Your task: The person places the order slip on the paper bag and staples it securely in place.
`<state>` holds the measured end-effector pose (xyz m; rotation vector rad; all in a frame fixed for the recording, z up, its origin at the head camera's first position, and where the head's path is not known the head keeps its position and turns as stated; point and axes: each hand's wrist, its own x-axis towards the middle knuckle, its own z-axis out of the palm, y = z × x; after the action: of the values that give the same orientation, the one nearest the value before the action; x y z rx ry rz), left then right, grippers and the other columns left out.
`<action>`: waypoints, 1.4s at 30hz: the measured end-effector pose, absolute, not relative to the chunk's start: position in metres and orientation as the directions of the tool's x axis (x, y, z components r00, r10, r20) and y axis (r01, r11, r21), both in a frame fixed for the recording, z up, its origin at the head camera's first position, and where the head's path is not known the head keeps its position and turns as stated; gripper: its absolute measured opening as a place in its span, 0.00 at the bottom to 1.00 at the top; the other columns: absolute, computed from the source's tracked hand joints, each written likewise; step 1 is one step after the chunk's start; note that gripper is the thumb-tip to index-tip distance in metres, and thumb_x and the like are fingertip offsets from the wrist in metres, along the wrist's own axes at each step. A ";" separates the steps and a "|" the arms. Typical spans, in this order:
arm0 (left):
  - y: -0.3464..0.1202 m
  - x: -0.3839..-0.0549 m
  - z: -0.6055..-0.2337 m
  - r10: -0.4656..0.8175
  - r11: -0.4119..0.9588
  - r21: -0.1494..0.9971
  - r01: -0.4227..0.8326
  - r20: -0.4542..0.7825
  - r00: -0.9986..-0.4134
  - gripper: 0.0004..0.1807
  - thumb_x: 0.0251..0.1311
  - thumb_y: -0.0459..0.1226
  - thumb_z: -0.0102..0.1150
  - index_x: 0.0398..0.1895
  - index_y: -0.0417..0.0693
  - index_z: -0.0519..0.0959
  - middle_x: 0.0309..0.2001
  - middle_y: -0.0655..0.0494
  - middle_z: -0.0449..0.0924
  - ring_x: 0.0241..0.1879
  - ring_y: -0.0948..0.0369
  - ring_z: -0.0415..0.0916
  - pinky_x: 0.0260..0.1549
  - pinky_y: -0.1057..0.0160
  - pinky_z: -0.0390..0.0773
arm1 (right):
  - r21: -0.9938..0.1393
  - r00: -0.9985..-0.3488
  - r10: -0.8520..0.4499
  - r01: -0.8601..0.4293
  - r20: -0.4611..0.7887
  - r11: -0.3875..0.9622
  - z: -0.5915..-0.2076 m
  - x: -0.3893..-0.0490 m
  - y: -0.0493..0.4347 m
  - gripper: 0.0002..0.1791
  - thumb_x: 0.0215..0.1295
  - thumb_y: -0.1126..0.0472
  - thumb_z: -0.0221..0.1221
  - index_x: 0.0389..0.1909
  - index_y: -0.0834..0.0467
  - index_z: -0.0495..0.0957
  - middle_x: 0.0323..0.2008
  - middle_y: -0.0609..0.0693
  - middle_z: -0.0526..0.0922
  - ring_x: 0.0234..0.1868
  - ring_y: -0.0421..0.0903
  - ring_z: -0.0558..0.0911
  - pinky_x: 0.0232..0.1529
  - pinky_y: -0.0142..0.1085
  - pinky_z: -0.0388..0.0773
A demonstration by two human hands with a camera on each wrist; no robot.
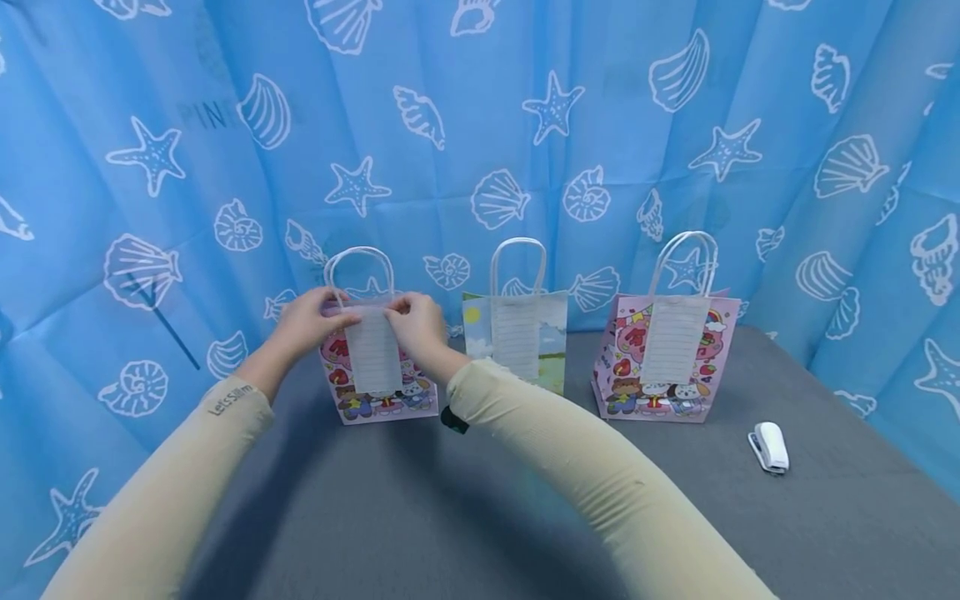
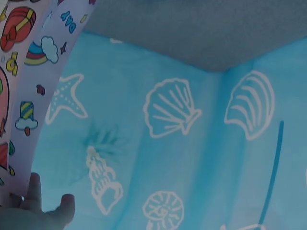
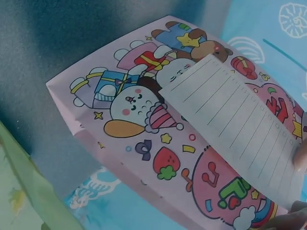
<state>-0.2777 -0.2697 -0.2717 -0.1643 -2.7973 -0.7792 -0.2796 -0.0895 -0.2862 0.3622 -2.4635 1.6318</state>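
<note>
A pink cartoon-print gift bag (image 1: pixel 390 407) stands upright at the left of the row, its white handle (image 1: pixel 360 250) arched above. A strip of lined paper (image 1: pixel 377 358) hangs down its front from the rim. At the rim's left side my left hand (image 1: pixel 311 325) pinches the bag, thumb over the strip's upper edge and fingers behind. My right hand (image 1: pixel 420 329) pinches the strip's upper right corner at the rim. In the right wrist view the lined paper (image 3: pixel 230 124) covers part of the bag's front (image 3: pixel 144 115). The left wrist view has my left fingers (image 2: pixel 33 191) against the bag's side.
A sky-print gift bag (image 1: pixel 553 333) and another pink gift bag (image 1: pixel 712 367) stand to the right, each with lined paper on its front. A white stapler (image 1: pixel 770 447) lies on the grey table (image 1: pixel 360 517). Behind hangs a blue shell-print curtain (image 1: pixel 450 167).
</note>
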 end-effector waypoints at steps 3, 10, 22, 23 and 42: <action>-0.269 -0.277 -0.274 0.021 0.845 0.507 0.167 0.281 -0.960 0.23 0.64 0.47 0.62 0.49 0.36 0.75 0.51 0.37 0.76 0.54 0.42 0.71 0.53 0.43 0.69 | -0.839 -0.938 -0.090 -0.339 0.334 0.426 -0.287 -0.280 -0.089 0.07 0.68 0.61 0.60 0.43 0.59 0.80 0.34 0.50 0.81 0.32 0.44 0.78 0.31 0.33 0.75; -0.267 -0.277 -0.278 0.005 0.813 0.552 0.185 0.310 -0.951 0.18 0.64 0.44 0.62 0.43 0.35 0.76 0.45 0.38 0.77 0.47 0.44 0.73 0.48 0.46 0.72 | -0.604 -0.850 -0.096 -0.443 0.517 0.663 -0.285 -0.287 -0.091 0.22 0.64 0.57 0.64 0.58 0.58 0.75 0.57 0.53 0.74 0.58 0.50 0.70 0.58 0.44 0.67; -0.268 -0.278 -0.280 0.053 0.790 0.565 0.237 0.323 -0.945 0.17 0.64 0.40 0.63 0.45 0.33 0.77 0.48 0.36 0.77 0.51 0.42 0.75 0.50 0.45 0.74 | -0.616 -0.908 -0.162 -0.384 0.387 0.688 -0.284 -0.290 -0.090 0.11 0.70 0.53 0.58 0.44 0.54 0.84 0.39 0.46 0.85 0.43 0.44 0.78 0.50 0.44 0.67; -0.268 -0.277 -0.280 0.047 0.789 0.570 0.230 0.317 -0.947 0.17 0.64 0.40 0.63 0.45 0.33 0.77 0.48 0.36 0.77 0.51 0.42 0.75 0.50 0.45 0.74 | -0.612 -0.907 -0.162 -0.386 0.390 0.690 -0.284 -0.290 -0.090 0.11 0.70 0.53 0.58 0.44 0.53 0.84 0.38 0.46 0.85 0.42 0.44 0.78 0.50 0.44 0.67; -0.265 -0.275 -0.282 0.004 0.786 0.596 0.166 0.263 -0.965 0.18 0.70 0.43 0.54 0.44 0.34 0.77 0.46 0.36 0.79 0.45 0.45 0.75 0.44 0.48 0.74 | -0.575 -0.905 -0.150 -0.373 0.398 0.728 -0.283 -0.289 -0.089 0.10 0.70 0.52 0.57 0.40 0.52 0.84 0.32 0.44 0.84 0.34 0.42 0.78 0.51 0.46 0.67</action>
<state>-0.2750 -0.2649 -0.2820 -0.1321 -2.7301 -0.9445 -0.2892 -0.0892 -0.2829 0.4076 -2.6081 0.9680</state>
